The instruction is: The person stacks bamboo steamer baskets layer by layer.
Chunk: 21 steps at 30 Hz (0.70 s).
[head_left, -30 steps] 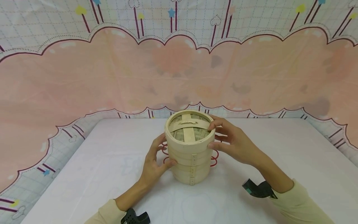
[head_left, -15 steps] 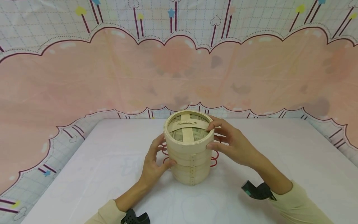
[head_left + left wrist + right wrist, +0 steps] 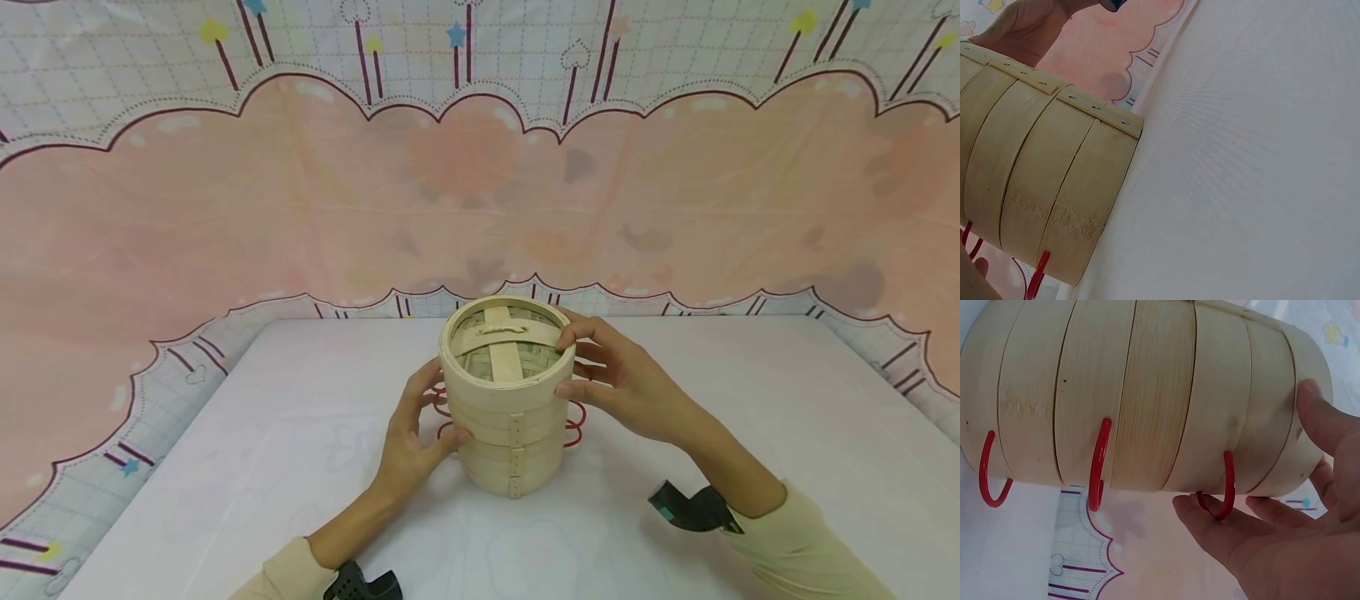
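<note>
A stacked bamboo steamer (image 3: 487,446) stands upright on the white table in the head view. Its woven lid (image 3: 506,362), with a strap handle across the top, sits on the upper tier. My left hand (image 3: 411,446) grips the steamer's left side, thumb on the front wall and fingers partly hidden behind. On the right, my right hand (image 3: 637,383) holds the lid by its edge, index finger on the rim and thumb on the side wall. Red ring handles (image 3: 1099,465) stick out from the tiers near the right fingers (image 3: 1210,528).
A white surface (image 3: 300,400) spreads around the steamer. Behind it hangs a pink and white printed cloth (image 3: 360,208). Each wrist bears a black camera, one on the right wrist (image 3: 693,507) and one on the left (image 3: 363,583).
</note>
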Available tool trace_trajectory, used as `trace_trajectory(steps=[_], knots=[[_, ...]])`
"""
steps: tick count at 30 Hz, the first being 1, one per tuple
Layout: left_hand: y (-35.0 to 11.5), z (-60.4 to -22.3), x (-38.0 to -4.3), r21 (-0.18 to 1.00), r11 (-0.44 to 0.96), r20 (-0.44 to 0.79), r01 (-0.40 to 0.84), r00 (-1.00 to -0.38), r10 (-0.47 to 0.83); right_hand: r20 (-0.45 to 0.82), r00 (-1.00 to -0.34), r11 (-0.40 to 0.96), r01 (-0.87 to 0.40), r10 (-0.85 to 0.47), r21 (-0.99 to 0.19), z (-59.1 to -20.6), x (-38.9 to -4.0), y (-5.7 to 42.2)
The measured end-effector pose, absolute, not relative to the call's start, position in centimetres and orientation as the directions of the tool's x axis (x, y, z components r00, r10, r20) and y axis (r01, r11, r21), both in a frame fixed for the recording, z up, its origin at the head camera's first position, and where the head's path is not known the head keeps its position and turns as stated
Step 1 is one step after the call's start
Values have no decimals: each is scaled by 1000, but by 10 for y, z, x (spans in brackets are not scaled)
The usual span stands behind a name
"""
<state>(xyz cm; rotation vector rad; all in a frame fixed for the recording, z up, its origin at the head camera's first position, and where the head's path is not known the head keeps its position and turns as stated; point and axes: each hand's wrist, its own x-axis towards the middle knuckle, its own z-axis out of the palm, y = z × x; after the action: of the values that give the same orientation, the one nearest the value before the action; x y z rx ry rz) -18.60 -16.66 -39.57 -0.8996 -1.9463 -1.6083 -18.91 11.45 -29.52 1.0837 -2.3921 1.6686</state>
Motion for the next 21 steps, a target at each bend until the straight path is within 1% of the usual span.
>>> trace_trajectory(steps=[8,12,21], knots=[[-168,-398,-188,673,102,706,732,-678,204,398,-749,169,-554,-530,-815,-295,-189,116],[-168,-398,-188,672,108,706,733,-678,207,395,-756,175,-549,-522,-818,-295,-189,115],[-168,-396,-188,682,112,695,723,-688,210,398,-747,158,-550,-533,-820,-294,-190,116]])
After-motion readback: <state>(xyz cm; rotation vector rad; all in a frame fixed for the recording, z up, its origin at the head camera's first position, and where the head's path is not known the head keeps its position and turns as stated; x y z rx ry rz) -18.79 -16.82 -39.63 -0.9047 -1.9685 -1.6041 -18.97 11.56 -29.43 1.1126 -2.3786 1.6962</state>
